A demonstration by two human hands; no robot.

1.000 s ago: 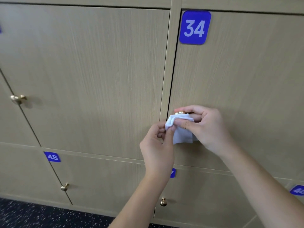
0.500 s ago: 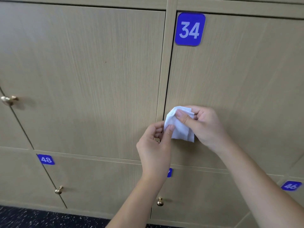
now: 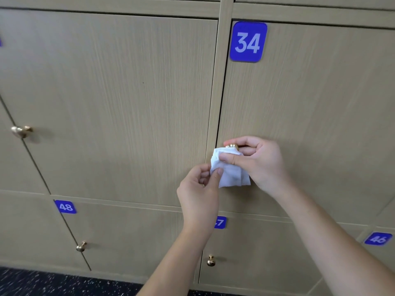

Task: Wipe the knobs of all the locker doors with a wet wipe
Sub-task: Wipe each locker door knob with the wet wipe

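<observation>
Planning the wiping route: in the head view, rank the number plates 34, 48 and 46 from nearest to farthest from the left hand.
1. Plate 48, lower left of the left hand.
2. Plate 34, above it, slightly right.
3. Plate 46, far lower right.

The scene is evenly and softly lit; no light source is seen. Faint shadows are cast to the right of the knobs on the doors. Small glints are caught on the brass. Straight edges are bowed toward the corners by the wide lens. Focus is slightly soft throughout.
</observation>
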